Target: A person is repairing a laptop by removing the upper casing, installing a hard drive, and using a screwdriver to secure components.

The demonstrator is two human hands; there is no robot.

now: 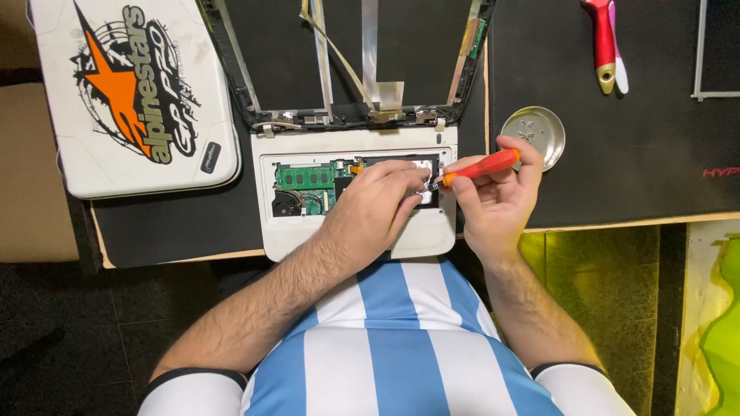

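Right hand (497,196) comes in from the near right, wrist bent, fingers curled around the orange handle of a screwdriver (478,168); grip clenched on it. The tool lies nearly level, tip aimed left and slightly near, into the open white laptop base (285,235).

Left hand (374,212) reaches from the near left, forearm slanting across the base's near edge. Its fingers arch down into the opening right where the screwdriver tip meets; grip pinched there, but on what I cannot tell, since the fingers hide it.

The opened base sits at the middle of the worktop (655,154), on a black mat. Inside the cavity: a green circuit board (304,179) at left, a small round fan (287,205) just near it. The right half of the cavity is covered by the hands.

Round metal dish (543,139) stands just far-right of the right hand; contents too small to tell.

White lid with an orange and black sticker (135,92) lies far left. Red-handled tool (601,42) lies far right.
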